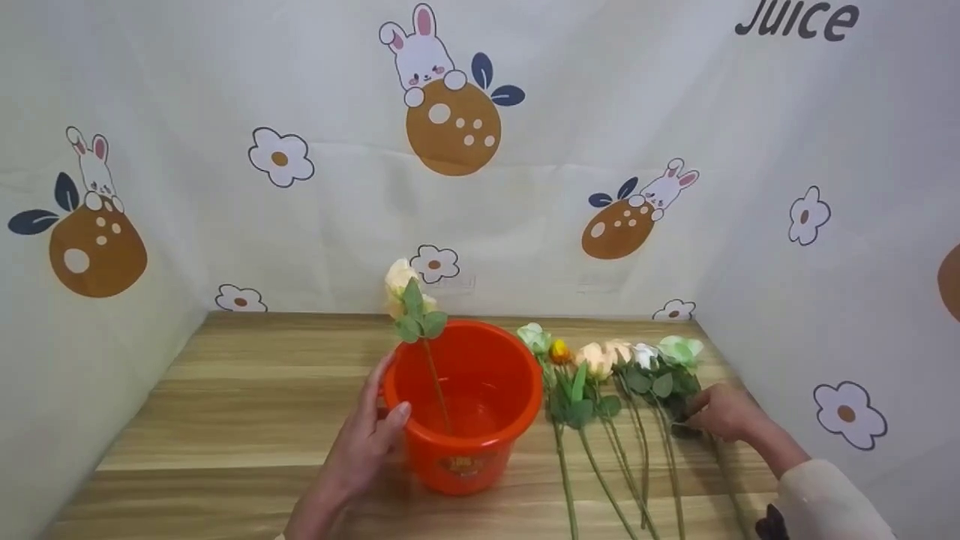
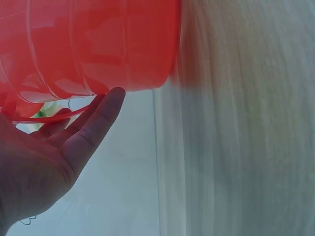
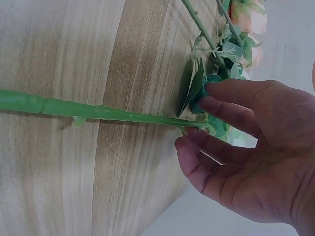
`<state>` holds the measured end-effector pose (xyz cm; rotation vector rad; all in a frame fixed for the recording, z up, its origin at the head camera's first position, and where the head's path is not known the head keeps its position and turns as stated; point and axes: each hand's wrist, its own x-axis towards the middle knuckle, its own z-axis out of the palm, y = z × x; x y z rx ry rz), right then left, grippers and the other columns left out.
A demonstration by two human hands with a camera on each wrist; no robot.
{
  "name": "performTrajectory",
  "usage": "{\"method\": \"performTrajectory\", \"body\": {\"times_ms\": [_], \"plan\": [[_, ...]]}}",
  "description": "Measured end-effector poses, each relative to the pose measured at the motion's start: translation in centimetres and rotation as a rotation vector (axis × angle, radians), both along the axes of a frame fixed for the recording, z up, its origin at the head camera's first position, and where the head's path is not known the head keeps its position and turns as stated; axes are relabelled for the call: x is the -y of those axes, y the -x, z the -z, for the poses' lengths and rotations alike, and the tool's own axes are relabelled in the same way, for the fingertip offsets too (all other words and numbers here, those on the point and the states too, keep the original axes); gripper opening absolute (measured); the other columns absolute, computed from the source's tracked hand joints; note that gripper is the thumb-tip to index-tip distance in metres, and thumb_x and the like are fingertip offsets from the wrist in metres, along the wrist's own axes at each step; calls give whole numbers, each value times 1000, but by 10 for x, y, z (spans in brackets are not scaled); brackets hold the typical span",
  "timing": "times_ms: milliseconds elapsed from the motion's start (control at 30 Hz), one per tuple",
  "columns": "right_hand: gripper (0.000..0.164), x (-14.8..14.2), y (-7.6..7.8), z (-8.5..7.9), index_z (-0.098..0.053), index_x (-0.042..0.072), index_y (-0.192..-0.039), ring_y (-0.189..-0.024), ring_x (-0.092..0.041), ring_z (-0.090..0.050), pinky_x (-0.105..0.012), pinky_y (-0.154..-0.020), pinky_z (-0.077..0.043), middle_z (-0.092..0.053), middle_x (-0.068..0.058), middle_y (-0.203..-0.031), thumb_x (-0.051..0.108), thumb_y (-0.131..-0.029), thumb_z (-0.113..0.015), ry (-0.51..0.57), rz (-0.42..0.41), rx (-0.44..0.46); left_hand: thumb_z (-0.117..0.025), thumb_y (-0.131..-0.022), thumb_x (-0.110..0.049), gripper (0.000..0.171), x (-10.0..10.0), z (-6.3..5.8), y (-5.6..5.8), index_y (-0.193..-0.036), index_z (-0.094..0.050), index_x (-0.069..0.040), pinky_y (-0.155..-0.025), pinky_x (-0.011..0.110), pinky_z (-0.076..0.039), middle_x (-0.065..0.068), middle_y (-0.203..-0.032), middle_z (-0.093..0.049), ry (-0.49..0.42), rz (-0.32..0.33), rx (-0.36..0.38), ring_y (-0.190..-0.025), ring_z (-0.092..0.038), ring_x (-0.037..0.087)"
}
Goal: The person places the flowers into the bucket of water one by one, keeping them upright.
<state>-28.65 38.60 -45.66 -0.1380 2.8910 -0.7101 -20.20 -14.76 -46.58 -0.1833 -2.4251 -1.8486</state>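
My left hand [image 1: 360, 442] rests against the left side of a red plastic bucket [image 1: 465, 457]. Its thumb lies by the rim, and in the left wrist view its fingers [image 2: 93, 130] are nearly straight along the wall. Inside the bucket leans an artificial cream rose [image 1: 403, 285], bloom above the rim. At the far right, my right hand [image 1: 724, 412] reaches around the leafy upper stem [image 3: 142, 118] of a pale green rose [image 1: 681, 351]. Two fingertips touch a leaf; a gap shows around the stem.
Several more artificial flowers lie side by side right of the bucket: another green rose [image 1: 534, 337], an orange tulip-like bud [image 1: 559, 352], peach roses [image 1: 595, 361] and a white bloom [image 1: 645, 355]. Printed cloth walls [image 1: 337, 225] border the wooden table [image 1: 247, 420].
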Motion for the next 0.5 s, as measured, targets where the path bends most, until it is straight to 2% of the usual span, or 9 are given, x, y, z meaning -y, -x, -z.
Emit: {"method": "performTrajectory", "body": {"times_ms": [300,500], "plan": [[9,0,-1,1,-75,4,-82,-49,-9,-50,-22,-46,-43,-63,-1,-62,11,-87,-77,-41,27,49,-57,-107,-44,70,0,-2,-1,-166,-19,-47,-96,52,-62,5,-170,-34,6,-6,24,-131,-58,37],[11,-1,0,1,-78,-1,-86,-50,-10,-52,-23,-46,-47,-65,-3,-63,9,-88,-74,-47,27,58,-58,-107,-43,70,1,-1,0,-165,-20,-47,-93,51,-63,5,-170,-35,-9,-4,18,-129,-59,37]]}}
